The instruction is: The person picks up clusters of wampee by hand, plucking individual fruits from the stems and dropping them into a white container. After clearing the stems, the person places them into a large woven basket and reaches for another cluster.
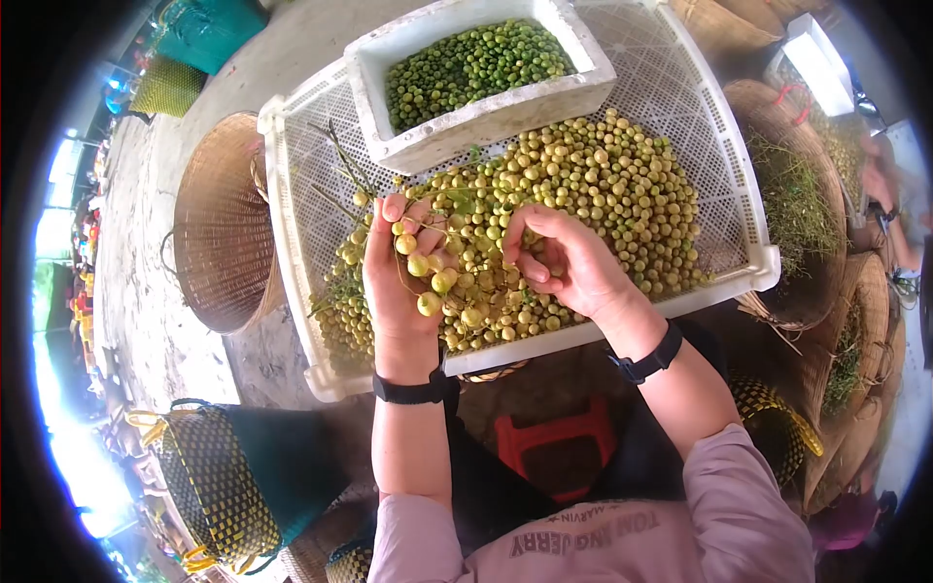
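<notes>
My left hand [400, 267] is closed around a thin stem cluster with several round yellow-green fruits [429, 282] hanging over its fingers. To its right, my right hand [562, 255] has its fingers curled, thumb near the fingertips; whatever lies between them is too small to make out. Both hands are above a white perforated tray [714, 146] that holds a wide heap of loose yellow-green fruits [607, 175]. A white foam box [476, 136] with smaller, darker green fruits [476, 73] stands at the tray's far side. Bare stems [342, 155] lie left of the heap.
An empty wicker basket [222, 233] stands left of the tray. On the right, another basket [758, 107] holds green stems. A woven basket [209, 476] sits at lower left, a red stool [559, 437] below the tray. Another person's arm [899, 214] shows at far right.
</notes>
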The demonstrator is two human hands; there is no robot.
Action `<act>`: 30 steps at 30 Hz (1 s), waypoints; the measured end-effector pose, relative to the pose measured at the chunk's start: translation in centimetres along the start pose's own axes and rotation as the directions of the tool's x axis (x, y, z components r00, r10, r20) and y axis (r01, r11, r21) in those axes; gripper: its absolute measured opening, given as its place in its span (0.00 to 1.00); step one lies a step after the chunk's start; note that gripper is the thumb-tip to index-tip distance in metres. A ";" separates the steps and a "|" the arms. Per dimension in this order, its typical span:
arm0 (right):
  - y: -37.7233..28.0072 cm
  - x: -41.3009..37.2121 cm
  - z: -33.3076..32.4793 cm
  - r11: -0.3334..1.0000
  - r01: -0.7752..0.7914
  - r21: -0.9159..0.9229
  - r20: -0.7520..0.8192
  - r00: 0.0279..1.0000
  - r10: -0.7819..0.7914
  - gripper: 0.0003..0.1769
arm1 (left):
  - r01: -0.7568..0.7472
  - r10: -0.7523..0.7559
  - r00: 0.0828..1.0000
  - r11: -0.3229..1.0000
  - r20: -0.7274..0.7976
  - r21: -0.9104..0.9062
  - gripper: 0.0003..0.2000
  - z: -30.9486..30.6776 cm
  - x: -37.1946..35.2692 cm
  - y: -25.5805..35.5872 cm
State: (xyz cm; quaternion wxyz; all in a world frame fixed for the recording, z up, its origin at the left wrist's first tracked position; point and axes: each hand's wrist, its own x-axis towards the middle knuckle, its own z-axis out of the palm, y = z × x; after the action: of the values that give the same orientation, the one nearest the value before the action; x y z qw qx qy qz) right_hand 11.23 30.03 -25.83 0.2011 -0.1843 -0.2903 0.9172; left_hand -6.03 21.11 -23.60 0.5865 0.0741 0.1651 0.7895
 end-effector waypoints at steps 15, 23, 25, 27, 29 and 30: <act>2.2 0.5 1.3 0.623 0.301 -0.722 0.037 0.916 -0.400 0.17 | -0.070 0.101 0.991 0.952 -0.091 0.297 0.11 0.8 -0.2 -2.5; -1.5 -0.8 1.1 0.372 0.269 -0.888 0.233 0.962 -0.141 0.15 | -0.001 0.062 0.982 0.947 -0.180 0.322 0.10 0.7 -0.2 -1.4; -1.7 -1.0 0.7 0.574 0.223 -0.788 0.293 0.956 0.031 0.18 | -0.002 0.048 0.987 0.957 -0.153 0.289 0.10 0.2 -0.1 -0.9; -2.8 -1.5 0.2 0.749 0.071 -0.659 0.294 0.941 0.170 0.16 | -0.001 0.030 0.991 0.975 -0.129 0.222 0.10 0.1 0.0 -0.6; -2.9 -1.7 0.3 0.926 -0.085 -0.369 0.352 0.909 0.223 0.14 | 0.007 0.012 0.994 0.984 -0.105 0.176 0.10 0.1 0.0 -0.5; -2.4 -1.4 0.0 0.926 -0.084 -0.369 0.352 0.909 0.223 0.14 | 0.016 -0.006 0.997 0.991 -0.079 0.129 0.10 0.1 0.0 -0.5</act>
State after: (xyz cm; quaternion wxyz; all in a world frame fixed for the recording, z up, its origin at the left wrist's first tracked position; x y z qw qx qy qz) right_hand 13.04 31.19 -24.03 0.0303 -0.0542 -0.4650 0.8832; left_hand -5.56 21.26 -23.65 0.5779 0.0800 0.2393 0.7761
